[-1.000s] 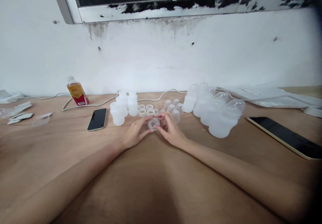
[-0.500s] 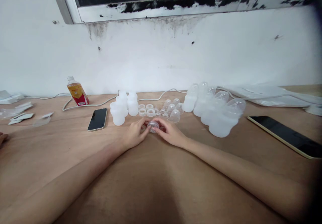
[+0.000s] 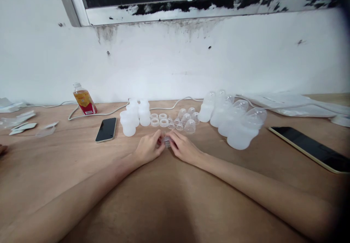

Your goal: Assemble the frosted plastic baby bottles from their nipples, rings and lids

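Note:
My left hand (image 3: 150, 146) and my right hand (image 3: 183, 145) meet near the middle of the wooden table, with fingers pressed around a small clear ring-like part (image 3: 167, 141). Fingers cover much of it. Just behind them stand several white rings (image 3: 163, 122), small clear nipples (image 3: 171, 125) and clear domed caps (image 3: 189, 126). Frosted white bottles (image 3: 129, 124) stand in a group behind my left hand. To the right is a cluster of bottles (image 3: 238, 137), several topped by clear domes (image 3: 255, 116).
A phone (image 3: 106, 130) and a drink bottle (image 3: 84, 100) are at the left, a larger phone (image 3: 308, 148) at the right. Cables (image 3: 175, 106) and plastic bags (image 3: 290, 104) lie along the wall. Another person's hand (image 3: 2, 149) shows at the left edge.
The fingers of both hands have shifted around the clear part and now cover more of it. My left hand's fingers are more curled.

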`<state>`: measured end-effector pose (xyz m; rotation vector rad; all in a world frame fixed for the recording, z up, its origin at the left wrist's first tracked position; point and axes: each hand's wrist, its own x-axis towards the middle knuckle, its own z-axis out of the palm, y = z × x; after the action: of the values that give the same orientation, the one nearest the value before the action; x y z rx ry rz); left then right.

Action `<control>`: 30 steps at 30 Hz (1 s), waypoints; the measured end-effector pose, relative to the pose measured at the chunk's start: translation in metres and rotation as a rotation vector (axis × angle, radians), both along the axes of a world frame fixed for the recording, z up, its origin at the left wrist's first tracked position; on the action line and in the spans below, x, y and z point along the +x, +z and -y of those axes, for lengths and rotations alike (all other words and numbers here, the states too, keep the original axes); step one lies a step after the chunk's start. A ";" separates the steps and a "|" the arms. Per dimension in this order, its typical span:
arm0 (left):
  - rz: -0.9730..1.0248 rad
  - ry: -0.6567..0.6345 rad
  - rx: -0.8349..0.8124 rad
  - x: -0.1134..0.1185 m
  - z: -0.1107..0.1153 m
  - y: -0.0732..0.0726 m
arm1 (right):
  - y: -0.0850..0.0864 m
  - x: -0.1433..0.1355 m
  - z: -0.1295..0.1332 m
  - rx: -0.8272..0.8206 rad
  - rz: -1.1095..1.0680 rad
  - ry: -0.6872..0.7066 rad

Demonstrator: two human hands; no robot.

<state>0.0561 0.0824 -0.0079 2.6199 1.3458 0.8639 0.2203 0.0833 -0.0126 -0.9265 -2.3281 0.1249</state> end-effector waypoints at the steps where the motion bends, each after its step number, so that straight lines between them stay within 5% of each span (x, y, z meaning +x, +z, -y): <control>1: 0.012 0.003 0.003 0.000 0.000 0.000 | 0.000 0.000 0.000 0.001 -0.007 -0.006; 30: -0.082 0.064 0.026 -0.001 0.003 0.001 | 0.003 0.000 0.000 -0.067 -0.001 -0.020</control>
<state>0.0554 0.0797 -0.0066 2.6737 1.4555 0.7950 0.2201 0.0831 -0.0100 -0.9820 -2.3255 0.1965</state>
